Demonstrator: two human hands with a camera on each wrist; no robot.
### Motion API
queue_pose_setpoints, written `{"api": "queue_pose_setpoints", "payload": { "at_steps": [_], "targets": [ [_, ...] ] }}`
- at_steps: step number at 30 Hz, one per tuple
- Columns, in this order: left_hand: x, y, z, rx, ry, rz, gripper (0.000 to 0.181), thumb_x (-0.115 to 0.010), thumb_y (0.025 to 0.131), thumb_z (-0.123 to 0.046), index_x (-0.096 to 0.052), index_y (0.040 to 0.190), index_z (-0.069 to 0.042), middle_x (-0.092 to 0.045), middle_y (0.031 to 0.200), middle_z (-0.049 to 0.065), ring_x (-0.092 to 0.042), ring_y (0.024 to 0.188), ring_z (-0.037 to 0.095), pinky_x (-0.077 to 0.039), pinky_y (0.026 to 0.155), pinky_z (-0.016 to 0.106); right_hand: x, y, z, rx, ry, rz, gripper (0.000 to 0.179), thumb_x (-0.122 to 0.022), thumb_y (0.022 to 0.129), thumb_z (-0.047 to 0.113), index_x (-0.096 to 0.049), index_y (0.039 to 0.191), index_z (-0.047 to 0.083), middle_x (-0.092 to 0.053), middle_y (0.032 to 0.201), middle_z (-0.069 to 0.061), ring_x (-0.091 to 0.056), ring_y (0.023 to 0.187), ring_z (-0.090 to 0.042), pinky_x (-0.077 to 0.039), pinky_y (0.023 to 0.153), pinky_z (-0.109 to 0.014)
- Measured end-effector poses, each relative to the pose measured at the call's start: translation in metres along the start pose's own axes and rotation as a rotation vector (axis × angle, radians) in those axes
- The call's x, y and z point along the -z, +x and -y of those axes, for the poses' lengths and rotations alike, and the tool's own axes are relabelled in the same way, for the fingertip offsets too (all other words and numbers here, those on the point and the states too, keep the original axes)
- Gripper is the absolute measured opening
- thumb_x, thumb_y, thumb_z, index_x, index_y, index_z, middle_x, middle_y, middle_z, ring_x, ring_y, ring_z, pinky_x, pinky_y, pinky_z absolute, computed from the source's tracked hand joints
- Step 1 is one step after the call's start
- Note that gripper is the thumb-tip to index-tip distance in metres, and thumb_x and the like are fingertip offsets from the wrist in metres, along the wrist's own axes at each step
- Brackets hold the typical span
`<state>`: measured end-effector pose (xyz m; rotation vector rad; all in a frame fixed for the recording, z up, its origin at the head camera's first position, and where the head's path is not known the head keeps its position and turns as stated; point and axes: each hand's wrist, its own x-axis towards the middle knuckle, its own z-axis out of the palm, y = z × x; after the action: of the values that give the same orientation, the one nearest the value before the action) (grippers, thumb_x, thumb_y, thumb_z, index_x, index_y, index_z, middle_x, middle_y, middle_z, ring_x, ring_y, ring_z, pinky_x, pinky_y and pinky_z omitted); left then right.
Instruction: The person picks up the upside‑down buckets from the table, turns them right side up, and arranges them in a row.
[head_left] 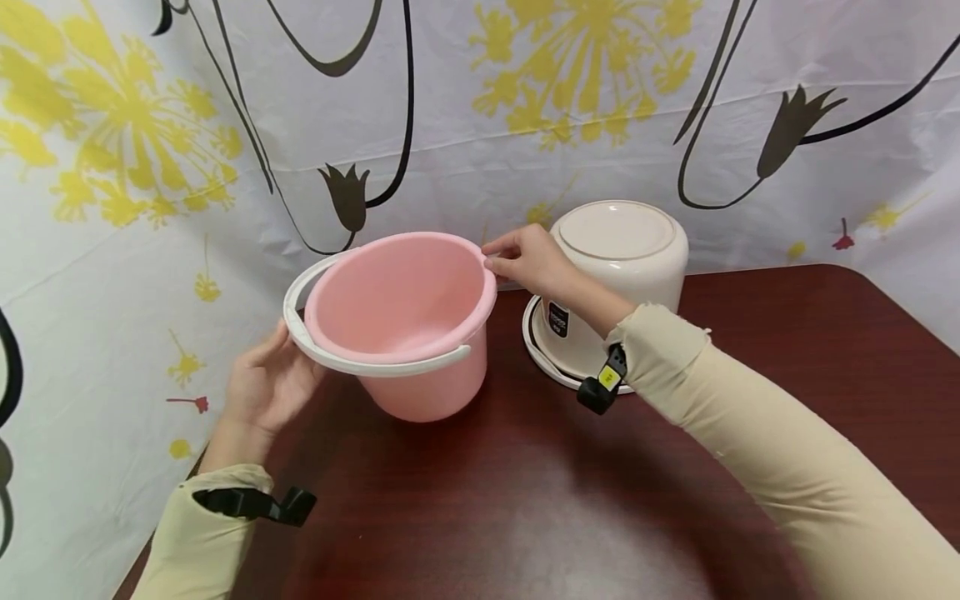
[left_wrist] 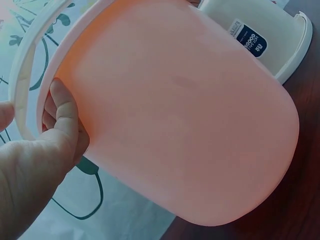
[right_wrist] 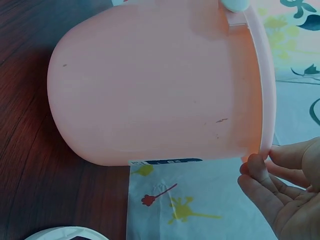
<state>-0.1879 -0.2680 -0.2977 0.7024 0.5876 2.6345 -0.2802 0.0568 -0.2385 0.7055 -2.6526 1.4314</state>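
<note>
My right hand [head_left: 531, 257] pinched the pink bucket [head_left: 431, 390] by its rim [right_wrist: 269, 90] (my left hand [head_left: 272, 385] gripped the opposite side).

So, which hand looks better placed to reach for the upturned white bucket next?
Probably the right hand: it pinches the pink bucket on the side nearest the white bucket. The left hand is on the opposite side.
</note>
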Motion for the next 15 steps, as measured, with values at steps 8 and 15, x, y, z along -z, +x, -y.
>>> {"api": "queue_pose_setpoints", "payload": {
  "at_steps": [8, 15],
  "targets": [
    [0.009, -0.003, 0.003, 0.008, -0.016, 0.022, 0.046, -0.009, 0.101, -0.017, -0.038, 0.132, -0.001, -0.045, 0.129, 0.016, -0.046, 0.116, 0.027, -0.038, 0.098, 0.039, -0.005, 0.0, -0.004, -0.065, 0.125, 0.033, 0.026, -0.057, 0.088, 0.002, -0.06, 0.111, -0.011, -0.063, 0.102, -0.024, -0.065, 0.084, -0.025, -0.052, 0.068, -0.023],
    [0.015, -0.006, 0.003, -0.006, -0.03, 0.022, 0.047, -0.008, 0.1, -0.016, -0.041, 0.132, -0.002, -0.044, 0.13, 0.015, -0.047, 0.116, 0.026, -0.038, 0.097, 0.039, -0.008, 0.002, -0.005, -0.037, 0.087, 0.02, 0.025, -0.059, 0.088, 0.004, -0.062, 0.109, -0.01, -0.061, 0.108, -0.022, -0.064, 0.089, -0.025, -0.052, 0.071, -0.025]
  ]
}}
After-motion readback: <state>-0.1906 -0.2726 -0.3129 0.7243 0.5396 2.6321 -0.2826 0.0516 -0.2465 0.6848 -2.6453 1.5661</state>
